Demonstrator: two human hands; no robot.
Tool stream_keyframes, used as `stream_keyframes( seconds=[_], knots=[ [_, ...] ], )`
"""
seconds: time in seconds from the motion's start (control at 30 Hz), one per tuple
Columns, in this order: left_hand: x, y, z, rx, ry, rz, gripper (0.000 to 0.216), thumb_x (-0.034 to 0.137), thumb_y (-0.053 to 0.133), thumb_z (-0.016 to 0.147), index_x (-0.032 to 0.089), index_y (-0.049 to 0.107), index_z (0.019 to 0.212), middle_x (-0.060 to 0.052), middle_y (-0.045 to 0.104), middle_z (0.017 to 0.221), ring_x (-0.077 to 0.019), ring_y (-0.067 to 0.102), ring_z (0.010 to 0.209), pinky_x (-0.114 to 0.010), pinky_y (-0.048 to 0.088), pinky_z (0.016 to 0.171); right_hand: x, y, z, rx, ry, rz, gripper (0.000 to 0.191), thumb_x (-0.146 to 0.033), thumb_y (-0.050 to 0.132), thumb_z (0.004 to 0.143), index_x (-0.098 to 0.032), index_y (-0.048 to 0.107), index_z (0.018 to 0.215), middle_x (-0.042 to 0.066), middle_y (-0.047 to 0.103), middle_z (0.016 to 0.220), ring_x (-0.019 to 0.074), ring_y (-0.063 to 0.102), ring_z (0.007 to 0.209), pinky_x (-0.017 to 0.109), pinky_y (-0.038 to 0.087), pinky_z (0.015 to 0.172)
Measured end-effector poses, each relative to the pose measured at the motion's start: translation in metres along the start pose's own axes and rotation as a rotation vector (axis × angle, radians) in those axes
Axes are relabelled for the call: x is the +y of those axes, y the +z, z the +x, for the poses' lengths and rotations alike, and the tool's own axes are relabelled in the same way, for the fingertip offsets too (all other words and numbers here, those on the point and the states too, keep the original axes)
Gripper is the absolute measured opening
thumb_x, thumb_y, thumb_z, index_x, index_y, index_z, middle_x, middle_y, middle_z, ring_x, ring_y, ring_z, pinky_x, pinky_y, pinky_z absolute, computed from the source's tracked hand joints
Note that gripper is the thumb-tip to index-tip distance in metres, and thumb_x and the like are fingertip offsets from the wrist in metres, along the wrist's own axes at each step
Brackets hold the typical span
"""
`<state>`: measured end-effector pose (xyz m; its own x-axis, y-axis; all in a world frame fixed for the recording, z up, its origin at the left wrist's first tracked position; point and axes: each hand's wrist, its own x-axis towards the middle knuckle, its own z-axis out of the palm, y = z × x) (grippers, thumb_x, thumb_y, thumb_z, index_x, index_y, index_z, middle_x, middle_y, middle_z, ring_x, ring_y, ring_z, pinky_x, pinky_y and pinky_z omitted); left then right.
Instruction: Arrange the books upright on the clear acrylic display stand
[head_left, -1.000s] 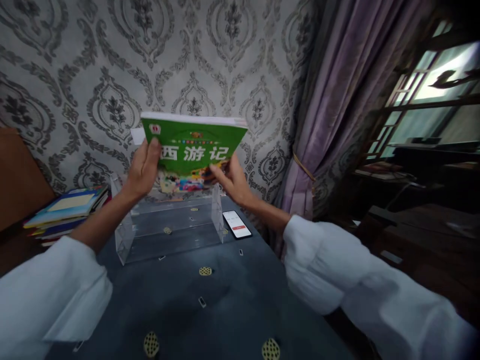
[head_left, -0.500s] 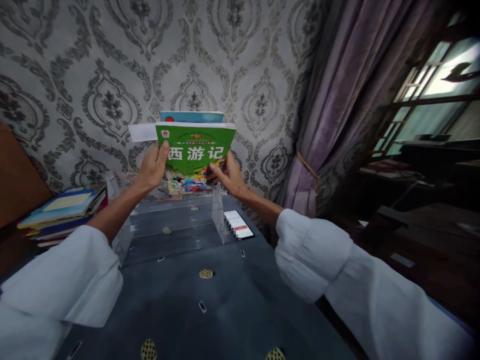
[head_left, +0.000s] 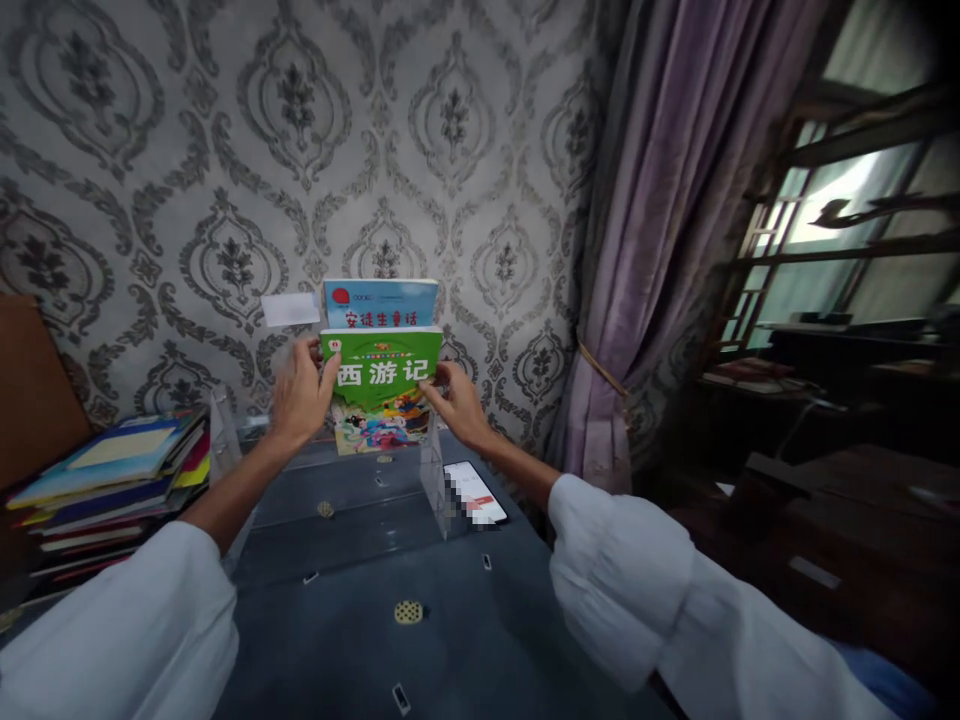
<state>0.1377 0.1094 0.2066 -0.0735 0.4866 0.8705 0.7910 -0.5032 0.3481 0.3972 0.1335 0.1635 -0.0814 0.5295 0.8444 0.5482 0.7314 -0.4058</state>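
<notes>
A green paperback book [head_left: 386, 385] with white Chinese characters and a colourful picture on its cover is upright between my hands. My left hand [head_left: 300, 395] is at its left edge, thumb over the front; the fingers behind are partly hidden and blurred. My right hand [head_left: 459, 405] grips the right edge, thumb on the cover. Just behind stands a blue book [head_left: 381, 302] with red characters, its lower part covered by the green one. Beneath the books is a clear rack, whose right side panel [head_left: 434, 485] and left side panel [head_left: 226, 440] show.
A phone [head_left: 476, 493] with a lit, partly blurred screen lies right of the rack on the dark patterned tabletop [head_left: 337, 640]. A pile of books [head_left: 112, 480] is at the left. A white label [head_left: 291, 309] shows against the patterned wall; a purple curtain [head_left: 637, 250] hangs at the right.
The green book has come down with both hands, baring more of the blue book's cover above it. The whole view has also shifted, so the wall and table sit lower in the picture.
</notes>
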Motion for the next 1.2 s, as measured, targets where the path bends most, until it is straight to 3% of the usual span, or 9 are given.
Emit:
stream_keyframes(
  seconds=[0.1, 0.2, 0.37, 0.6, 0.87, 1.2],
  knots=[
    [-0.001, 0.01, -0.003, 0.011, 0.028, -0.057, 0.042, 0.04, 0.041, 0.098, 0.013, 0.048, 0.128, -0.021, 0.064, 0.123, -0.0319, 0.062, 0.12, -0.049, 0.048, 0.104, -0.002, 0.0, 0.003, 0.054, 0.012, 0.022, 0.055, -0.049, 0.059, 0.091, -0.013, 0.054, 0.133, 0.02, 0.061, 0.129, 0.0321, 0.057, 0.121, 0.05, 0.045, 0.106],
    [0.0, 0.02, -0.005, -0.058, -0.021, -0.1, 0.041, 0.04, 0.036, 0.1, 0.013, 0.048, 0.129, -0.022, 0.064, 0.128, -0.0314, 0.061, 0.125, -0.049, 0.047, 0.106, -0.004, 0.003, 0.012, 0.008, 0.057, 0.121, 0.056, -0.048, 0.056, 0.094, -0.016, 0.051, 0.14, 0.017, 0.059, 0.141, 0.031, 0.052, 0.132, 0.05, 0.04, 0.114],
    [0.006, 0.027, -0.002, -0.151, -0.159, -0.037, 0.041, 0.042, 0.031, 0.1, 0.013, 0.049, 0.124, -0.025, 0.067, 0.125, -0.0341, 0.066, 0.119, -0.049, 0.049, 0.101, -0.003, 0.015, 0.025, -0.027, 0.127, 0.266, 0.042, -0.043, 0.049, 0.095, -0.021, 0.063, 0.128, 0.008, 0.07, 0.129, 0.0281, 0.063, 0.118, 0.044, 0.047, 0.106],
    [0.011, 0.027, 0.01, -0.239, -0.267, 0.063, 0.041, 0.043, 0.03, 0.1, 0.013, 0.053, 0.115, -0.027, 0.07, 0.117, -0.0377, 0.068, 0.115, -0.047, 0.052, 0.094, 0.003, 0.021, 0.031, 0.045, 0.169, 0.278, 0.041, -0.037, 0.044, 0.091, -0.017, 0.069, 0.117, 0.008, 0.075, 0.117, 0.0281, 0.066, 0.109, 0.038, 0.05, 0.098],
    [0.02, 0.021, 0.011, -0.295, -0.316, 0.113, 0.043, 0.043, 0.028, 0.102, 0.012, 0.054, 0.118, -0.026, 0.07, 0.119, -0.0363, 0.066, 0.12, -0.045, 0.05, 0.097, 0.003, 0.019, 0.034, 0.059, 0.192, 0.315, 0.037, -0.043, 0.051, 0.088, -0.018, 0.075, 0.101, 0.005, 0.078, 0.1, 0.0263, 0.068, 0.097, 0.035, 0.052, 0.089],
    [0.025, 0.017, 0.012, -0.299, -0.319, 0.134, 0.046, 0.042, 0.029, 0.102, 0.01, 0.053, 0.124, -0.027, 0.07, 0.119, -0.038, 0.067, 0.117, -0.047, 0.05, 0.096, 0.004, 0.018, 0.036, 0.055, 0.213, 0.365, 0.038, -0.045, 0.052, 0.085, -0.017, 0.075, 0.097, 0.005, 0.078, 0.098, 0.0252, 0.07, 0.096, 0.036, 0.054, 0.089]
  ],
)
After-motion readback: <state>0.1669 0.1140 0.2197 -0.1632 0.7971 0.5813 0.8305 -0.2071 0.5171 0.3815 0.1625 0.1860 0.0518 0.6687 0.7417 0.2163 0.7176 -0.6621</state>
